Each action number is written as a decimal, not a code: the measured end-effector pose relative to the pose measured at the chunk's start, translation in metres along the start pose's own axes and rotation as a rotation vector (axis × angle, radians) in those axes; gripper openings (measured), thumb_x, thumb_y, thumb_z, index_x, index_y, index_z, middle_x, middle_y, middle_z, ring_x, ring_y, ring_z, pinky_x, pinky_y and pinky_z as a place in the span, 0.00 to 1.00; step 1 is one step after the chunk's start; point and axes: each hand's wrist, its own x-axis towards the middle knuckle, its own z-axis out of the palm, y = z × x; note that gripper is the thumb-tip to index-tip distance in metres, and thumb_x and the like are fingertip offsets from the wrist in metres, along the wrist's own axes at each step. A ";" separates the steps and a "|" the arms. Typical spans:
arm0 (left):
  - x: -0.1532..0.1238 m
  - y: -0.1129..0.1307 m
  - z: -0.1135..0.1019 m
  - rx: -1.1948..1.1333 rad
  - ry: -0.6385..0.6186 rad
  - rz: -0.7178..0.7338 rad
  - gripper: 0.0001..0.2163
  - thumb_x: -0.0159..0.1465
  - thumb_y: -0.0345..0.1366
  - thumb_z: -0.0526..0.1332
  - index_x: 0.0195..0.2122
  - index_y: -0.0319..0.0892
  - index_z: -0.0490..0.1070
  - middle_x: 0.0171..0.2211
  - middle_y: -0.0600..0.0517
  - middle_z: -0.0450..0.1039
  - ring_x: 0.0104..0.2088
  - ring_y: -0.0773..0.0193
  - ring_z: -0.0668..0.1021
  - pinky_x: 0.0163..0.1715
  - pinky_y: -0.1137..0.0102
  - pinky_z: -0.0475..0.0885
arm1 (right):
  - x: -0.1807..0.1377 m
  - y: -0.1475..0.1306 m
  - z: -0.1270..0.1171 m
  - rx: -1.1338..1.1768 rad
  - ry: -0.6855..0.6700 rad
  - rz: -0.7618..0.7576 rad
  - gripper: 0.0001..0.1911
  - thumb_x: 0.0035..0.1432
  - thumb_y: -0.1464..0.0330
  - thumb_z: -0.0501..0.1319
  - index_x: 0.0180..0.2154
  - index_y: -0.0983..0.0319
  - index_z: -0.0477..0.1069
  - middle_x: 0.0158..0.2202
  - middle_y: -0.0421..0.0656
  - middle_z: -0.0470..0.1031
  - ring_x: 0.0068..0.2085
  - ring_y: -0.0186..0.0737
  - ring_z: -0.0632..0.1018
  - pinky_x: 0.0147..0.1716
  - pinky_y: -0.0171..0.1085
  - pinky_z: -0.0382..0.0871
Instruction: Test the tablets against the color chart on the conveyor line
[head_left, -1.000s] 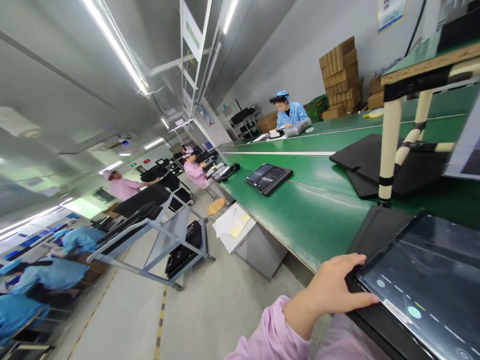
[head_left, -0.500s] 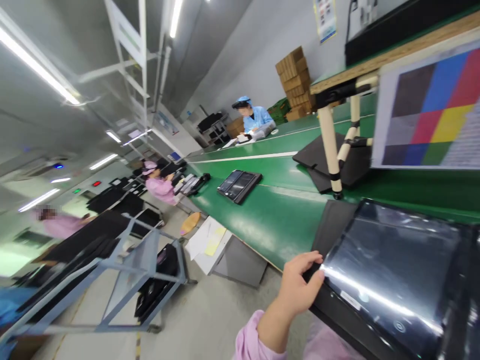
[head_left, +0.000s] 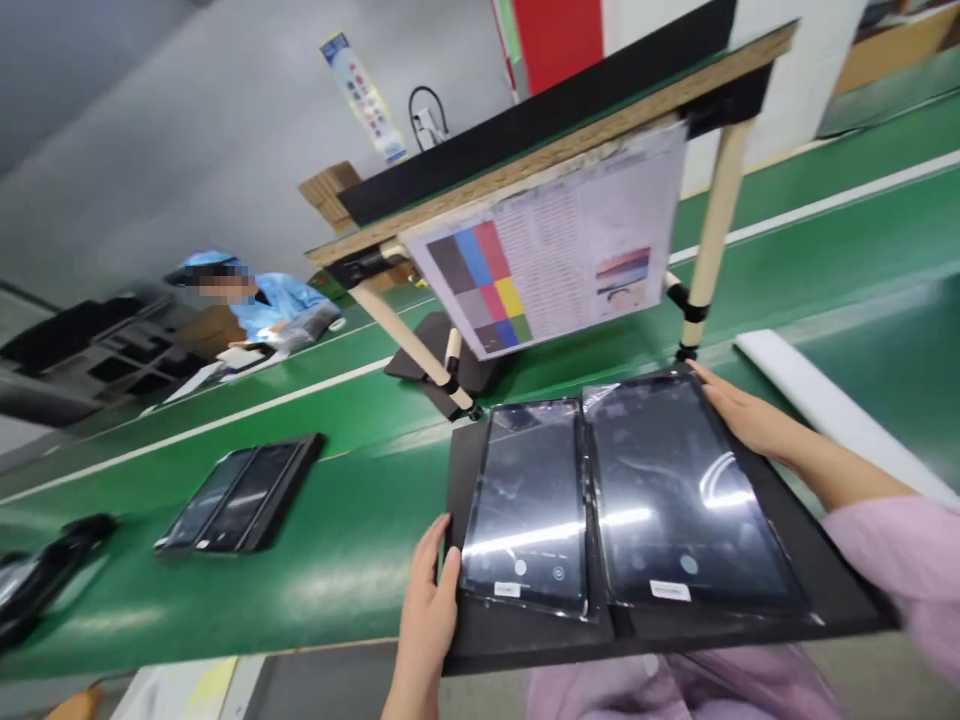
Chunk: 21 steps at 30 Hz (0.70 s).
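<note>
A black foam board (head_left: 525, 640) lies before me, its near side reaching over the table's front edge. Two dark, glossy tablets with clear film rest on it side by side: a left tablet (head_left: 529, 490) and a wider-looking right tablet (head_left: 667, 500). Small white labels show at their lower ends, and ceiling light glares across both. My left hand (head_left: 427, 605) grips the board's left edge, thumb on top beside the left tablet. At the far right edge, my right hand (head_left: 750, 415) has hold of the board next to the right tablet; its fingertips are partly hidden.
A pipe-legged shelf (head_left: 709, 230) stands just behind the board, with a printed colour sheet (head_left: 559, 250) hanging from it. Another board with two devices (head_left: 236, 495) lies left on the green table (head_left: 360, 540). A white strip (head_left: 840, 410) lies right. Across sits a co-worker (head_left: 277, 305) in blue.
My view has swung right and down toward the board. Both tablets and my right hand now show fully in the picture. My left hand stays at the board's left edge.
</note>
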 end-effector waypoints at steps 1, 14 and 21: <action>0.000 -0.001 0.001 -0.016 -0.034 -0.003 0.27 0.59 0.57 0.62 0.53 0.45 0.75 0.63 0.44 0.67 0.66 0.48 0.64 0.67 0.52 0.55 | 0.000 0.001 0.001 -0.007 -0.017 0.018 0.42 0.60 0.37 0.45 0.63 0.56 0.65 0.64 0.44 0.65 0.66 0.52 0.64 0.68 0.52 0.52; -0.001 0.015 0.023 -0.333 0.094 -0.155 0.16 0.54 0.46 0.67 0.41 0.46 0.79 0.56 0.56 0.75 0.65 0.50 0.65 0.70 0.56 0.52 | 0.000 0.004 0.001 -0.165 -0.100 0.095 0.30 0.70 0.59 0.41 0.69 0.58 0.54 0.69 0.40 0.57 0.69 0.45 0.58 0.69 0.50 0.47; 0.004 0.021 0.026 -0.281 -0.031 -0.173 0.22 0.57 0.48 0.62 0.48 0.40 0.75 0.67 0.47 0.61 0.69 0.52 0.57 0.70 0.59 0.48 | 0.001 0.007 -0.010 -0.207 -0.109 -0.039 0.26 0.72 0.56 0.47 0.66 0.58 0.58 0.66 0.50 0.62 0.65 0.49 0.64 0.66 0.56 0.55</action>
